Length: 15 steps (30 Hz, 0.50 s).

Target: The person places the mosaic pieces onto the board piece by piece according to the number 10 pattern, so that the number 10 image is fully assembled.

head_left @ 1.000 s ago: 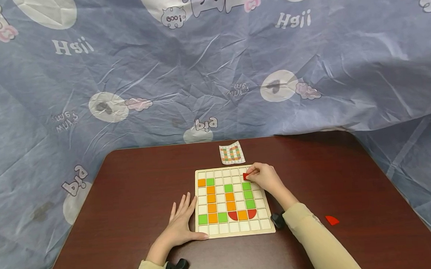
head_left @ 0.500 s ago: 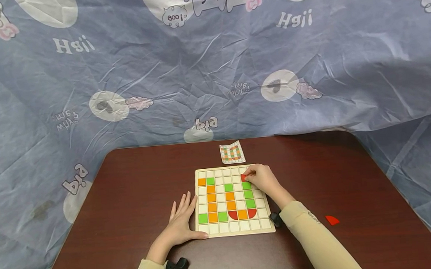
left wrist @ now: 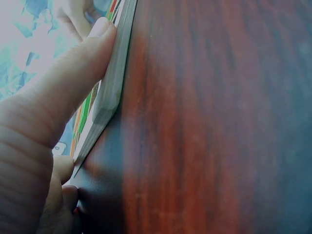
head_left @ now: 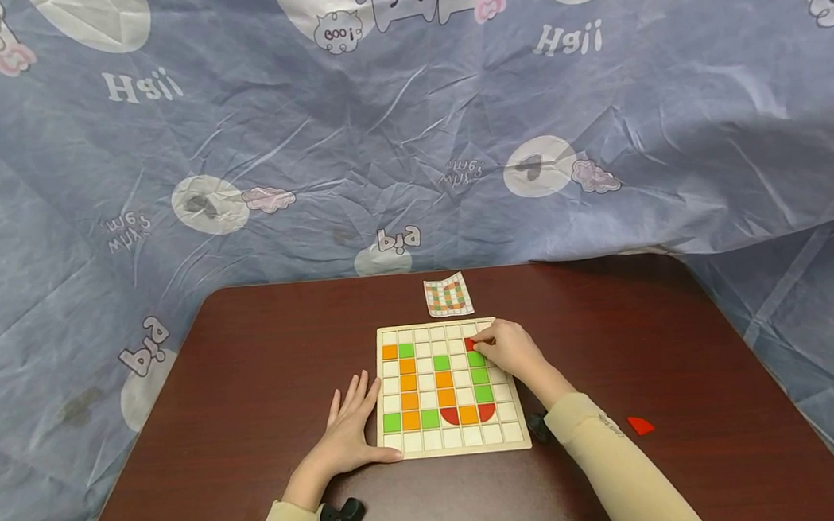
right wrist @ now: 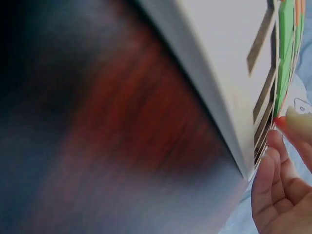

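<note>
A pale wooden grid board (head_left: 457, 441) lies on the table, its cells partly filled with orange, green and red tiles. My left hand (head_left: 349, 440) lies at the board's left side, fingers spread, with the thumb on the near left corner. In the left wrist view the thumb (left wrist: 73, 73) rests along the board's edge. At the board's far right, my right hand (head_left: 514, 350) pinches a red tile (head_left: 469, 343) over a cell just beyond a column of green tiles (head_left: 479, 375). The fingers partly hide this tile, so its full shape cannot be told.
Behind the board lies a small pattern card (head_left: 449, 296) with a coloured grid. A loose red quarter-circle tile (head_left: 640, 425) is on the table (head_left: 286, 340) to the right. A printed blue cloth (head_left: 409, 133) hangs behind the table.
My right hand has brought the red tile slightly left, down to the cell beyond the green column. The left hand stays at the board's left edge.
</note>
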Each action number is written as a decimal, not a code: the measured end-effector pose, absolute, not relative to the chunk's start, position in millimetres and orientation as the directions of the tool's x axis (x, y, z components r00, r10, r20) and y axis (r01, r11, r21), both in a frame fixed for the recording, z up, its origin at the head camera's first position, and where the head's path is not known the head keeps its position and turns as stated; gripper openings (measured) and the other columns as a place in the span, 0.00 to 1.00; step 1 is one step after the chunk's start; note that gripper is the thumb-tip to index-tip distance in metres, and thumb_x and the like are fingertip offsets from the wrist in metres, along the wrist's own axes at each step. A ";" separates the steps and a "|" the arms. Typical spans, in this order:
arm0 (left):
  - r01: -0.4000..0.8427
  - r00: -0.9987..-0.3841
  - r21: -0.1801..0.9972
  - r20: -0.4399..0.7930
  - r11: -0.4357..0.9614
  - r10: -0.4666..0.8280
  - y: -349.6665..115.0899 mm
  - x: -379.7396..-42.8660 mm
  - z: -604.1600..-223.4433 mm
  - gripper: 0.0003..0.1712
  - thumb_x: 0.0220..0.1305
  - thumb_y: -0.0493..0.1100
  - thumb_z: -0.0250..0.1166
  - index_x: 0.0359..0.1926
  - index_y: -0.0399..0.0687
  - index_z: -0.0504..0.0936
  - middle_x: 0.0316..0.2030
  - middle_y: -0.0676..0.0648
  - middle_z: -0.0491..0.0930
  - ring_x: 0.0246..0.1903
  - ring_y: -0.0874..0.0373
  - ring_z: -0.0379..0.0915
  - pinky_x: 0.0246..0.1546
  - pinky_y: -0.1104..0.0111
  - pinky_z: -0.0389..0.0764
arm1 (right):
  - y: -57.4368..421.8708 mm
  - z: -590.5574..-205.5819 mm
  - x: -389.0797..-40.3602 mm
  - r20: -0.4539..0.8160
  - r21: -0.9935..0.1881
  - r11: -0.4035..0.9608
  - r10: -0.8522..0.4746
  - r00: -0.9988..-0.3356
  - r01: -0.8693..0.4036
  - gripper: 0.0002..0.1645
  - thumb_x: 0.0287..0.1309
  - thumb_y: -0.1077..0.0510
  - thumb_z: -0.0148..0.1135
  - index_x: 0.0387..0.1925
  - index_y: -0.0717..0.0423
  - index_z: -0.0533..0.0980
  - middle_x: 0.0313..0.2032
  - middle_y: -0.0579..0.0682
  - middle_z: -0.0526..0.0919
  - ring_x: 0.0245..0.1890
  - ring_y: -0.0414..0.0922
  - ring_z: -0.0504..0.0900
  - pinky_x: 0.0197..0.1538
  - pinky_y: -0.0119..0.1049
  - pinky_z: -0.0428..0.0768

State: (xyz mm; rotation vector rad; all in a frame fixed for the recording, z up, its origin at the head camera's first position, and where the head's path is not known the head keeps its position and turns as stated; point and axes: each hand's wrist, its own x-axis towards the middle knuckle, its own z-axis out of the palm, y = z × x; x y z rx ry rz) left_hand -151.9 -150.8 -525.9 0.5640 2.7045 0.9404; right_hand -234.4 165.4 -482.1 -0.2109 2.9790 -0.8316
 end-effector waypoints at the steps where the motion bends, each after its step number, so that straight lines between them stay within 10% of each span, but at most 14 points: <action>1: 0.282 -0.901 0.635 -0.081 0.719 0.425 -150.7 -152.1 -526.0 0.73 0.40 0.66 0.78 0.78 0.45 0.47 0.78 0.38 0.37 0.78 0.41 0.29 0.73 0.41 0.30 | 168.1 -481.8 -233.2 -0.008 -0.545 0.831 -0.137 -0.991 -0.110 0.13 0.61 0.56 0.66 0.47 0.54 0.86 0.42 0.54 0.85 0.45 0.52 0.81 0.46 0.47 0.80; 15: 0.277 -0.900 0.634 -0.092 0.722 0.426 -150.1 -152.4 -524.8 0.73 0.40 0.66 0.78 0.78 0.44 0.46 0.78 0.38 0.36 0.78 0.42 0.28 0.73 0.42 0.29 | 249.1 -458.8 -195.9 -0.094 -0.783 0.622 -0.116 -0.989 0.002 0.20 0.66 0.51 0.62 0.53 0.60 0.81 0.43 0.59 0.86 0.38 0.50 0.82 0.41 0.42 0.83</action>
